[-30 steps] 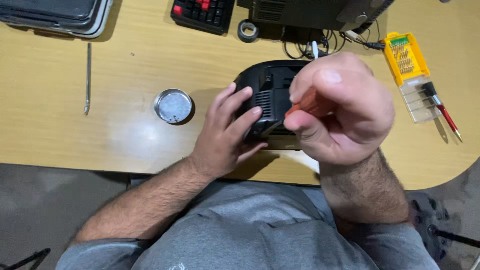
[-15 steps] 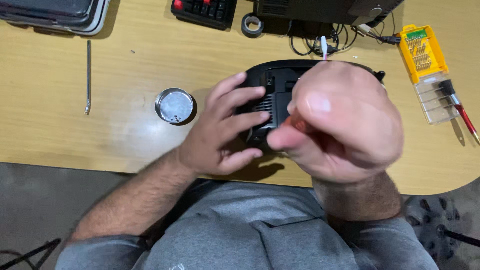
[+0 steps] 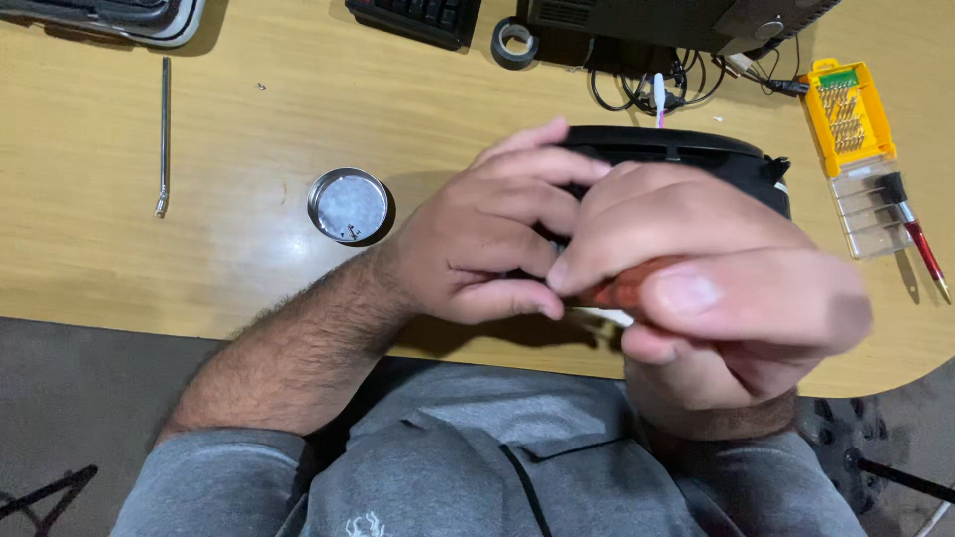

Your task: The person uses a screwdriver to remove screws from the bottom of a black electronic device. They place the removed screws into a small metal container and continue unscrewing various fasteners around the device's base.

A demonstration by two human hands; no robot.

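Note:
A black plastic device [image 3: 686, 149] lies on the wooden desk [image 3: 249, 109] in front of me. My left hand [image 3: 487, 234] rests on its left side, fingers curled over the casing. My right hand [image 3: 716, 288] is raised close to the camera and grips a reddish-brown tool handle [image 3: 622, 290], which points down at the device. Both hands hide most of the device; only its far rim and right corner show.
A small round metal tin [image 3: 347, 205] with tiny screws sits left of my hands. A thin metal rod [image 3: 164, 134] lies at far left. A yellow bit set [image 3: 846, 119], a red screwdriver [image 3: 920, 244], tape roll [image 3: 515, 44], keyboard [image 3: 418, 15] and cables line the back.
My right hand has lifted nearer the camera with the tool handle. My left hand has slid further over the device, covering more of it. The view has tilted slightly.

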